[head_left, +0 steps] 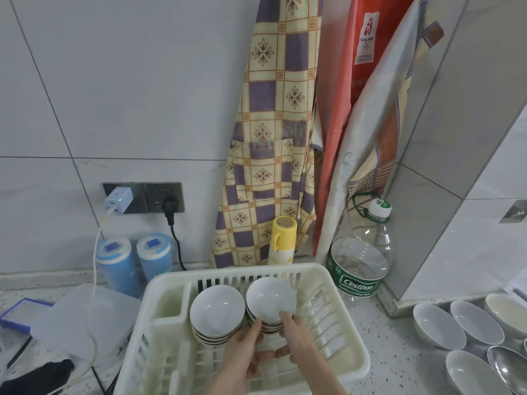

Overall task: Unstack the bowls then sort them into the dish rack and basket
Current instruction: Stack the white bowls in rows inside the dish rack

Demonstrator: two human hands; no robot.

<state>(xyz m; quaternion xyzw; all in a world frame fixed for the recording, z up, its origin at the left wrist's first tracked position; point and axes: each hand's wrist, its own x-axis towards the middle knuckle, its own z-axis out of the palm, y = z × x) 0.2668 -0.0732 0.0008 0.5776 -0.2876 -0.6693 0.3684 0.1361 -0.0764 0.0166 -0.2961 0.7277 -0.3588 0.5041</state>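
Two stacks of white bowls sit inside the cream plastic dish rack (350, 332) on the speckled counter (399, 366): a left stack (216, 312) and a right stack (269, 302), side by side and tilted back toward the wall, their dark-edged rims showing in layers underneath. The right hand (299, 334) reaches in from below with its thumb laid over the near rim of the top bowl of the right stack, fingers curled under that stack's side. The left hand (245, 346) comes up just beside it, thumb tip touching the lower rims of the same stack near where the two stacks meet; its fingers curl beneath, and what they hold there cannot be made out. To the right on the counter, well apart from the rack, lie several loose bowls (439, 326) together with a metal spoon (507, 366). Behind the rack stand a yellow-capped bottle (282, 240) and a large clear water jug (359, 263) with a green label. Left of the rack are two blue canisters (134, 258), a translucent lidded box (85, 317), and a white charger (118, 201) plugged into the wall socket, with patterned aprons (271, 138) hanging on the tiled wall above
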